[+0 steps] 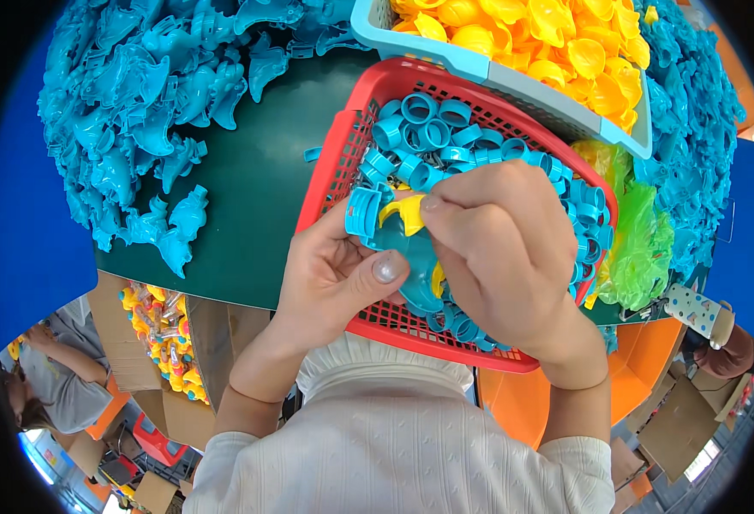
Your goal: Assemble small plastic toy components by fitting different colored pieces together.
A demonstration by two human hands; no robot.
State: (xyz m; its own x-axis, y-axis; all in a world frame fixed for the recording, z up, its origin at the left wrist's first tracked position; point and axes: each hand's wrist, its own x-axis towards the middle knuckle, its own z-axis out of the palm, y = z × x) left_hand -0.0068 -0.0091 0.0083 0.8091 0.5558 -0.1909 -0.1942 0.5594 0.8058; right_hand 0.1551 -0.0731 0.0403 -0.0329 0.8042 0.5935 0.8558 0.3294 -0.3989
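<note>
My left hand (326, 278) is closed round a blue plastic toy part (418, 264), its thumb lying along the part's lower left. A ribbed blue collar (362, 212) sits at the upper left end of this part. With thumb and forefinger, my right hand (505, 257) pinches a small curved yellow plastic piece (411, 214) at the part's upper side. More yellow shows at the part's right edge, partly hidden by my right fingers. Both hands are above a red basket (315, 199) full of blue plastic rings (433, 134).
Blue molded shells (128, 111) are heaped on the dark green table (248, 184) at left, with another blue heap (690, 146) at right. Beyond the basket stands a grey-blue crate (514, 84) of yellow pieces. A green plastic bag (643, 244) lies beside it. Another person (73, 377) is at far left.
</note>
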